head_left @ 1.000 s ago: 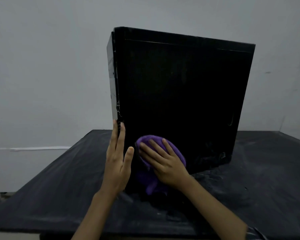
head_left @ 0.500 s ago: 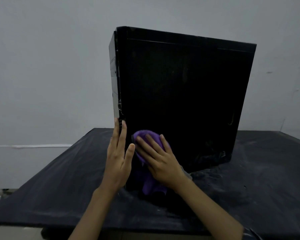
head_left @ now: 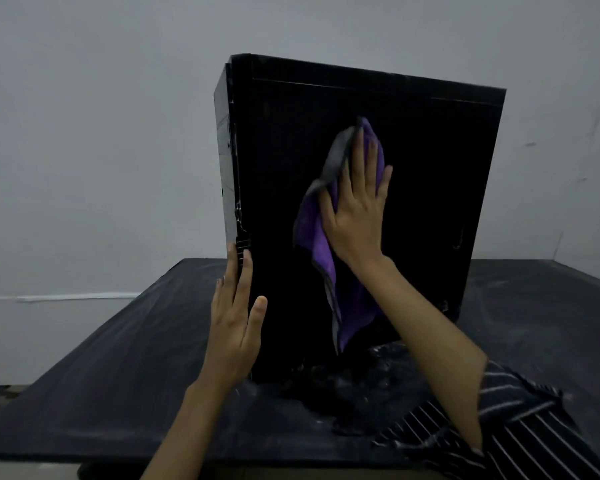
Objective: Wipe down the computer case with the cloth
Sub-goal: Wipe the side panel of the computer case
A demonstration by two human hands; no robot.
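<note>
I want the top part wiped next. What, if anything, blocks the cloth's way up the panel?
Nothing visible does. The right hand presses the cloth flat on the case side panel, and the panel above it is bare up to the top edge. The left hand steadies the front corner, well aside.

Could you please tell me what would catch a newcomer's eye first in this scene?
The tall black computer case standing upright on the dark dusty table dominates the middle of the view. Against its dark side panel, the bright purple cloth stands out, pressed flat under the right hand, with its lower end hanging loose. The left hand rests with straight fingers on the case's near left edge.
</note>
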